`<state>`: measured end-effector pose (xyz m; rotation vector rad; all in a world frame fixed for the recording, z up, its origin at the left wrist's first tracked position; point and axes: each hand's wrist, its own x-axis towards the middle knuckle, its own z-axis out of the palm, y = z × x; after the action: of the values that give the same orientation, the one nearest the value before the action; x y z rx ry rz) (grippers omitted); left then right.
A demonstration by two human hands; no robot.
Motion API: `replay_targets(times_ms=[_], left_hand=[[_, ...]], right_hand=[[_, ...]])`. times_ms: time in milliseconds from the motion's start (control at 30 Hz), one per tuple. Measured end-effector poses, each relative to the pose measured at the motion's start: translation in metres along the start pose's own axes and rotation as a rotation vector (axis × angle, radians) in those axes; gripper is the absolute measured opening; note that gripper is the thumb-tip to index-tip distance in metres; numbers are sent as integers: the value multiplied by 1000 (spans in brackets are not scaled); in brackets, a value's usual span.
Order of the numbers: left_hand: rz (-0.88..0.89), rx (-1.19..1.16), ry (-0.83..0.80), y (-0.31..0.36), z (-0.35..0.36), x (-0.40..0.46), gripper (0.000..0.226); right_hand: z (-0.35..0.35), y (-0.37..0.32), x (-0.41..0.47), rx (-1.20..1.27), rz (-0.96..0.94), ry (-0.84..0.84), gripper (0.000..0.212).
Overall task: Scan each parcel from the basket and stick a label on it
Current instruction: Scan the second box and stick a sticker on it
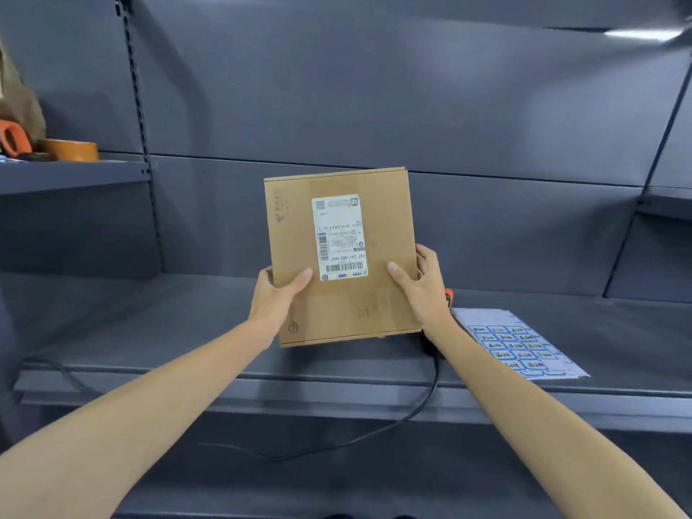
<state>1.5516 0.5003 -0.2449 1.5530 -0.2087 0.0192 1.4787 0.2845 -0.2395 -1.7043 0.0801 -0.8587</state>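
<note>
A flat brown cardboard parcel [355,305] is held up above the grey shelf [149,331], its face toward me. A white shipping label [340,237] with barcodes is stuck on it upside down. My left hand [275,297] grips its lower left edge, thumb on the front. My right hand [423,286] grips the lower right edge the same way. A sheet of blue-bordered stickers [516,346] lies on the shelf to the right. A scanner with an orange tip [448,295] shows just behind my right hand, mostly hidden.
A black cable [430,402] runs from behind the parcel over the shelf's front edge and down. On a higher shelf at the left stand a roll of brown tape [69,149] and an orange-handled tool [13,136]. Grey back panels close the rear.
</note>
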Motion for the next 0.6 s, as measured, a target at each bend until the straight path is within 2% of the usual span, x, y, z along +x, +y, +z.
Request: replay_targets(times_ms=[100,200,267,333,433,500,600], left_hand=[[3,-8,45,4,0,1,57],[21,-38,77,10,2,7,58],[3,-101,121,11,6,12,61],[-52,-194,156,8,14,14,61],[-163,-365,169,6,32,9,65],[-224,-472,123,6,44,5,68],[-257,-544,39,5,54,-1,59]], right_hand=[[2,0,-2,-88,27,-10,63],[10,-3,-4,-232,50,229,86],[18,-5,-9,-159,99,334,96],[29,-7,-14,60,224,282,101],[49,-7,-19,311,399,57,102],[59,-6,-21,364,381,-86,99],[61,-12,-16,345,259,-102,83]])
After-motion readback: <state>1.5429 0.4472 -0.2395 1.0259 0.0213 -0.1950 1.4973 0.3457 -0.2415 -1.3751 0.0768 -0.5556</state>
